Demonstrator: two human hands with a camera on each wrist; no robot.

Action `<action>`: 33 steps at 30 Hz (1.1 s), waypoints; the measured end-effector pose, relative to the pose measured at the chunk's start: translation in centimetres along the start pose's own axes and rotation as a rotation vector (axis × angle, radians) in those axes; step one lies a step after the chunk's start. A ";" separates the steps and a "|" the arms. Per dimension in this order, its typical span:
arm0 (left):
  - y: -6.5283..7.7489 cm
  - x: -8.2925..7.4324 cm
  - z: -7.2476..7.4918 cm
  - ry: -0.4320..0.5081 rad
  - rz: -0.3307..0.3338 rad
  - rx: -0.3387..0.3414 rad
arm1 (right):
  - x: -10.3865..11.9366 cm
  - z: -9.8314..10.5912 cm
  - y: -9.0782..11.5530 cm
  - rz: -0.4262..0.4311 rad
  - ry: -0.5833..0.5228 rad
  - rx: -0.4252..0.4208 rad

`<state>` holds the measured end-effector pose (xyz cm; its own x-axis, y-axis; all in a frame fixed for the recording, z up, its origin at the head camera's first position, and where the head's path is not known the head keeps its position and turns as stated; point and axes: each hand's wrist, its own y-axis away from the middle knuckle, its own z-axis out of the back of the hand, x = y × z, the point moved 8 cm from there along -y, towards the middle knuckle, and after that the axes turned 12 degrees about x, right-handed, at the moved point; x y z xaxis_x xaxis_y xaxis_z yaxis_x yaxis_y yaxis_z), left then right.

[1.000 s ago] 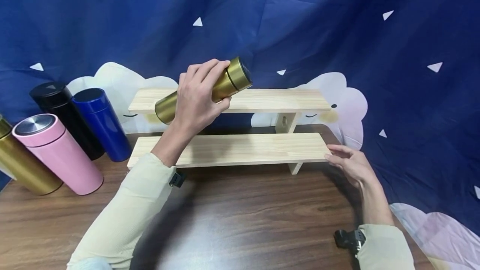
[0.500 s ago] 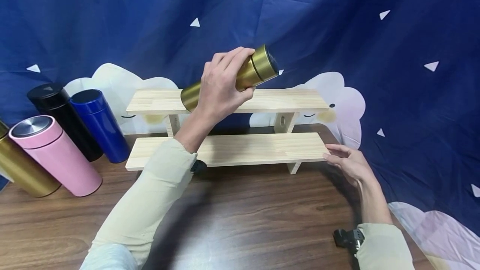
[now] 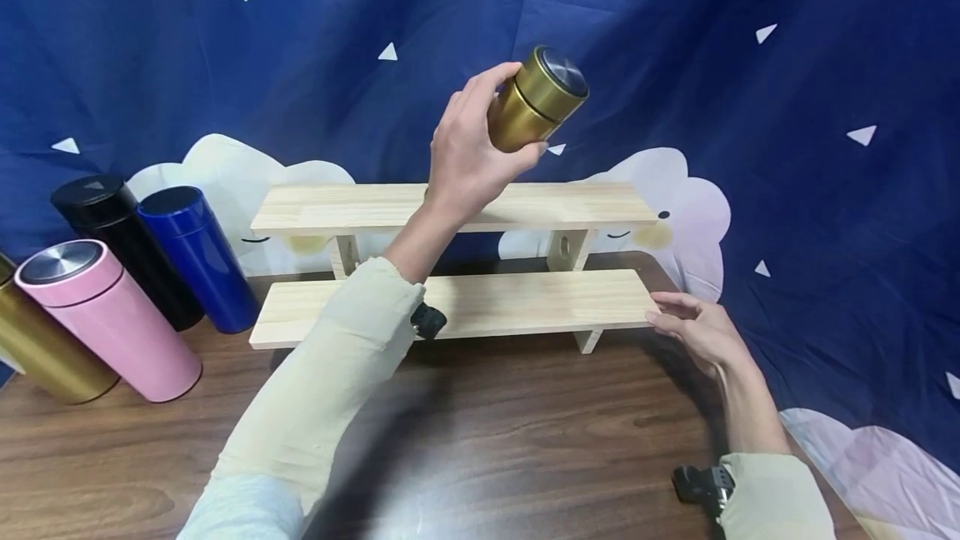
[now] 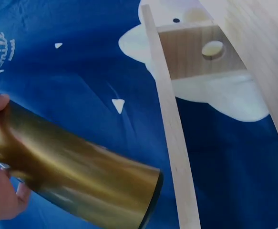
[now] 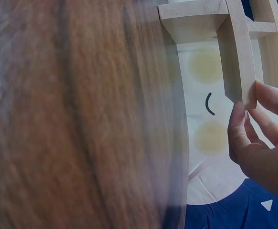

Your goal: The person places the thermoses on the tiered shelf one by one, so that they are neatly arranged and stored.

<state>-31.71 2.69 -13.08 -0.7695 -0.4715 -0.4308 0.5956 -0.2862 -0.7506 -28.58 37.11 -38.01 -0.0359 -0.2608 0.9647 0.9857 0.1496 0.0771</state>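
My left hand (image 3: 472,144) grips a gold thermos flask (image 3: 528,111) round its body, up above the upper board of a two-tier wooden shelf (image 3: 465,302). The flask leans to the right with its dark metallic lid top uppermost. In the left wrist view the flask's base (image 4: 150,198) hangs apart from the edge of a shelf board (image 4: 169,129). At the lower board's right end my right hand (image 3: 701,332) pinches the corner between thumb and fingers. That pinch also shows in the right wrist view, on the board's end (image 5: 243,95).
On the left of the wooden table (image 3: 525,432) stand a pink flask (image 3: 116,323), a blue flask (image 3: 202,261), a black flask (image 3: 131,252) and a second gold flask (image 3: 48,344). A dark blue cloth (image 3: 675,48) with white shapes hangs behind the shelf.
My left hand has carried the gold flask rightward and upward, and the flask has turned from nearly lying toward upright. My right hand stays at the lower board's end.
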 end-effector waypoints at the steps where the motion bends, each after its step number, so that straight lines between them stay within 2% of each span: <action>1: -0.2 0.1 -0.2 0.022 0.020 0.001 | 0.0 0.0 0.0 0.000 0.003 -0.001; 9: -2.0 0.3 -1.1 0.205 0.099 -0.013 | 0.1 0.0 0.0 0.015 0.027 0.004; 17: -3.7 0.8 -3.0 0.359 0.191 -0.032 | 0.1 0.1 0.6 0.021 0.034 -0.002; 25: -4.7 1.8 -4.3 0.362 0.300 -0.062 | 0.2 0.0 0.8 0.020 0.055 -0.005; 33: -4.9 2.7 -5.1 0.333 0.362 -0.054 | 0.2 0.0 0.9 0.021 0.074 -0.005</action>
<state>-37.91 7.11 -13.11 -0.5523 -0.2381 -0.7989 0.8324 -0.1052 -0.5441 -27.73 37.20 -37.76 -0.0030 -0.3279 0.9447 0.9870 0.1511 0.0556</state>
